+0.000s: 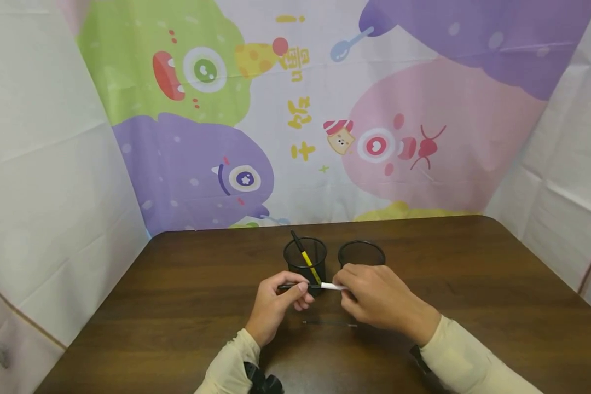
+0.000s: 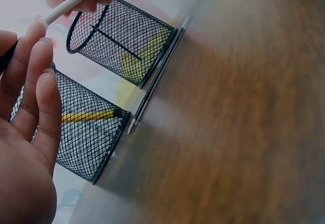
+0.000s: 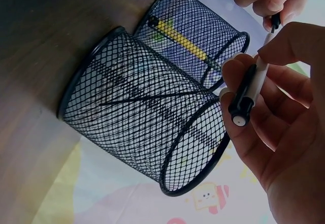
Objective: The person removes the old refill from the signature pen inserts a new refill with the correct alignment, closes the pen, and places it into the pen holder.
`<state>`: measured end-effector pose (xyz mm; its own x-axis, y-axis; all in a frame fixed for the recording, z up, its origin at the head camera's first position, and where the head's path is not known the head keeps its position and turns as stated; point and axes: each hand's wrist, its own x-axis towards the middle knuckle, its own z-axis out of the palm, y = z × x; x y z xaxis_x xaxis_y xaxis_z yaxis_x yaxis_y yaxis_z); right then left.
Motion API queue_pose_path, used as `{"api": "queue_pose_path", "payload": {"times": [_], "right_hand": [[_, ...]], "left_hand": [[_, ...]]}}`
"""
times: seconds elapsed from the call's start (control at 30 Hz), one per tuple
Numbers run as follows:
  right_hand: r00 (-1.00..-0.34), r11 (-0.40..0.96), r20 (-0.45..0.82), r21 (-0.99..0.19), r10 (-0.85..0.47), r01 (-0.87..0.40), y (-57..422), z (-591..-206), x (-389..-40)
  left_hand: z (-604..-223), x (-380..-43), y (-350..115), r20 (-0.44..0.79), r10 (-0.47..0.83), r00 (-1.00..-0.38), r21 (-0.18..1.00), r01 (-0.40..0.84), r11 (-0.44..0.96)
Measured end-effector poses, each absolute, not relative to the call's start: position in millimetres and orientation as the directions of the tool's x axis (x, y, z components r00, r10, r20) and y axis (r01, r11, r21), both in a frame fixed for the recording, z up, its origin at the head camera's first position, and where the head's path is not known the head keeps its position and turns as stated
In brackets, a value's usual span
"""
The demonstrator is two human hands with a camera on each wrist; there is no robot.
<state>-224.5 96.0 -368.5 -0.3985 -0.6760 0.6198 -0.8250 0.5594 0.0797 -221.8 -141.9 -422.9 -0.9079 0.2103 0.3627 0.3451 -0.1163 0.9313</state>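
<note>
My right hand (image 1: 381, 293) holds a white pen barrel (image 1: 331, 286). In the right wrist view, a black clip (image 3: 245, 89) and push button (image 3: 240, 119) show on its near end. Opposite, my left hand (image 1: 276, 306) pinches a slim black pen part (image 1: 287, 286), in line with the barrel's other end. Fingers hide part of the join, so I cannot tell how far they fit together. A thin pen refill (image 2: 157, 76) with a metal tip lies on the table below the hands. Just behind the hands stand two black mesh pen cups.
The left mesh cup (image 1: 289, 261) contains a yellow and black pen (image 1: 306, 257), leaning to the left. The right mesh cup (image 1: 361, 242) is partly hidden by my right hand. Beyond the brown wooden table (image 1: 192, 284) hangs a cartoon-printed cloth (image 1: 300, 186); pale cloths hang at both sides.
</note>
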Motion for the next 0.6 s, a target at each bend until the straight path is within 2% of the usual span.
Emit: {"api": "queue_pose_path", "payload": {"times": [0.6], "right_hand": [[-0.402,0.514,0.592,0.024,-0.698,-0.857,87.2,-362.6,-226.4]], "left_hand": [[-421.4,-221.1,-140.7,0.376,0.192,-0.907,0.926,0.358,-0.119]]}}
